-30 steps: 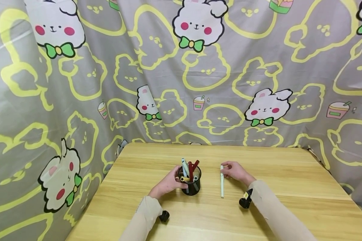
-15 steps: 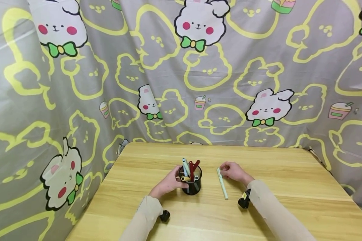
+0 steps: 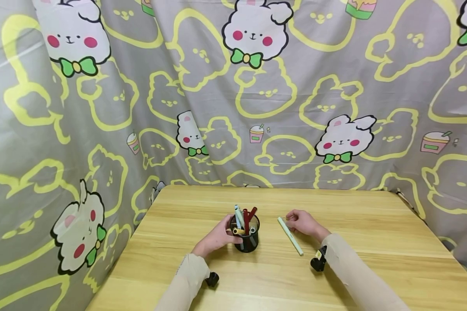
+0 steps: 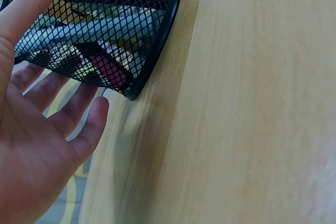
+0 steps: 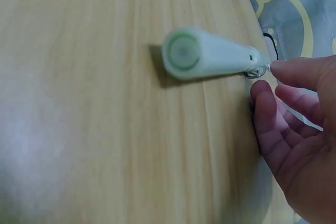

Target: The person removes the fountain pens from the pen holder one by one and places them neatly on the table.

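"Both busy?"
"Holding round black mesh cup (image 3: 251, 243) w/ L hand (image 3: 216, 237); at slim pale-green pen (image 3: 291, 236) w/ R hand (image 3: 304, 223) — can't tell if pinching."
"Angled how?"
"Betw. both, nearer R — slanting far-left to near-right over wooden tabletop (image 3: 257, 283)."

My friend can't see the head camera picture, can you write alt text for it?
A person's left hand holds a black cup of pens on a wooden table, while the right hand is by the far end of a pale green pen. Behind hangs a gray curtain with cartoon bunnies.
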Demonstrator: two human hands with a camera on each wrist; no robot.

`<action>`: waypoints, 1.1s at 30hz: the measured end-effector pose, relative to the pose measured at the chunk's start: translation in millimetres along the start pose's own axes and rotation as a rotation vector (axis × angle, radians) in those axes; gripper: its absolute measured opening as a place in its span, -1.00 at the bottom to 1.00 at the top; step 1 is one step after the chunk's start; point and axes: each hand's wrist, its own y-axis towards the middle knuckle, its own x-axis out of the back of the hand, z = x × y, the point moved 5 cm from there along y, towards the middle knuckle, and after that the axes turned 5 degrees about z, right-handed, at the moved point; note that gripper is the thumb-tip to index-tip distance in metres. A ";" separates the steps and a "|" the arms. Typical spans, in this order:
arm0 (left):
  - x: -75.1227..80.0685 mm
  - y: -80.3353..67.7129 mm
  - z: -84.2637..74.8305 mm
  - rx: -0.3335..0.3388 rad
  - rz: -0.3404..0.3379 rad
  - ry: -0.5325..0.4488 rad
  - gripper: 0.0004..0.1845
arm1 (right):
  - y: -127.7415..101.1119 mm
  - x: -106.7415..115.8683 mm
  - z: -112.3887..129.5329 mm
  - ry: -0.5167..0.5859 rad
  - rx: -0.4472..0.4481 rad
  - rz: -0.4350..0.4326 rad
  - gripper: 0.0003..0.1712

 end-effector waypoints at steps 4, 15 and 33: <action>-0.6 -0.5 0.3 -0.013 0.003 -0.013 -0.14 | -4.6 -1.5 -2.1 0.012 -0.017 0.019 -0.71; 1.7 1.2 0.0 0.018 0.003 0.010 -0.05 | -11.8 -3.0 1.2 0.077 -0.057 0.039 -0.68; 0.4 0.8 -0.1 -0.004 0.007 0.006 -0.12 | -17.3 -6.8 49.4 -0.004 0.098 0.049 -0.69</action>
